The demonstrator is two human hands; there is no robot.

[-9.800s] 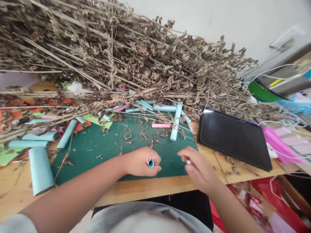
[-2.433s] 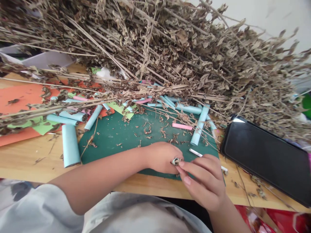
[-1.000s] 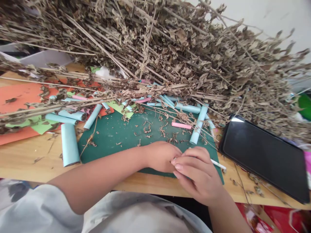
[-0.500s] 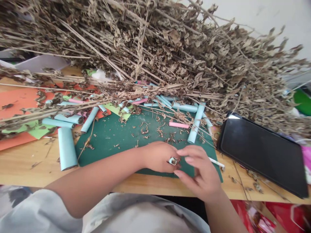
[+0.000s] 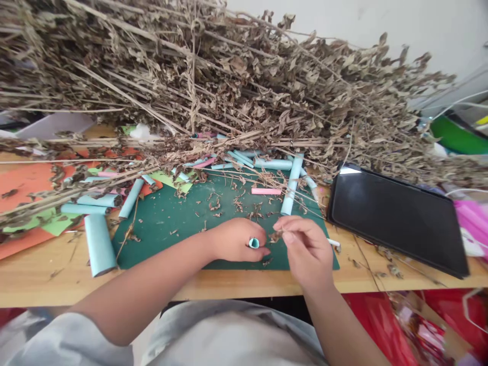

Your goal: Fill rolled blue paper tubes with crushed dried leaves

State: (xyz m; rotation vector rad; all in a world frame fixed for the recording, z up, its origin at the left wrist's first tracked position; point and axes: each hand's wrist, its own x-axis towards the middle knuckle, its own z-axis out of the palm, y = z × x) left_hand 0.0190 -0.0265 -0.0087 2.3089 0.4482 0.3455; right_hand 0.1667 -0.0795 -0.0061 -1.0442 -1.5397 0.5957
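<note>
My left hand (image 5: 234, 240) is closed round a small light-blue paper tube (image 5: 253, 243), whose open end faces me. My right hand (image 5: 307, 249) sits just to the right of it, fingers pinched on a scrap of dried leaf (image 5: 275, 236) close to the tube's mouth. Both hands rest over the near edge of a dark green cutting mat (image 5: 183, 218) strewn with leaf crumbs. A thin white stick (image 5: 333, 243) lies on the mat behind my right hand.
A big heap of dried leafy stalks (image 5: 229, 86) covers the back of the wooden table (image 5: 53, 274). Several blue paper tubes (image 5: 99, 244) and a pink one (image 5: 266, 191) lie about. A black tablet (image 5: 396, 218) lies at right, orange paper (image 5: 23, 183) at left.
My right hand drew back from the tube's mouth, and now pinches a leaf scrap beside it. The tube's blue end shows again. The view shifted a little.
</note>
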